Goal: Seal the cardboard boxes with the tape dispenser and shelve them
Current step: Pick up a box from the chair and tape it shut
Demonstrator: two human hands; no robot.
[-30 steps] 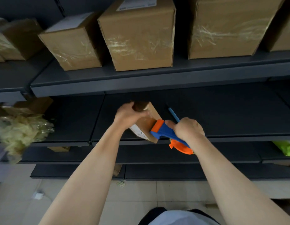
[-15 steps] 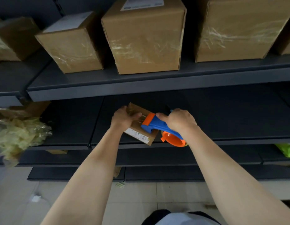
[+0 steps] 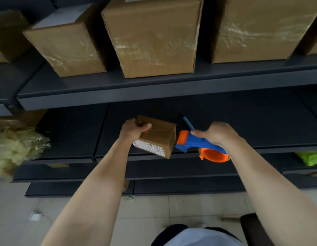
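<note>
Down at the bottom of the frame, pale floor tiles (image 3: 150,210) show between the two bare forearms. At centre, the left hand (image 3: 134,130) has its grip closed around the upper left corner of a small cardboard box (image 3: 159,137), with the thumb lying across the top face. The box sits tilted over the front edge of the middle shelf (image 3: 252,121), a white label on its near side (whether it rests on the shelf or is held just above it, I cannot tell). Just right of it, the right hand (image 3: 216,134) keeps a closed grip on the blue handle of the tape dispenser (image 3: 195,144), whose orange head touches the box's right end. A thin blue stick (image 3: 188,123) lies on the shelf behind the dispenser. Crumpled yellowish plastic (image 3: 15,148) fills the left edge and a green bag (image 3: 310,158) the right edge. Across the top of the frame, the upper shelf (image 3: 154,93) carries taped boxes: one at the left (image 3: 69,48), one in the middle (image 3: 154,38) and one at the right (image 3: 257,31).
</note>
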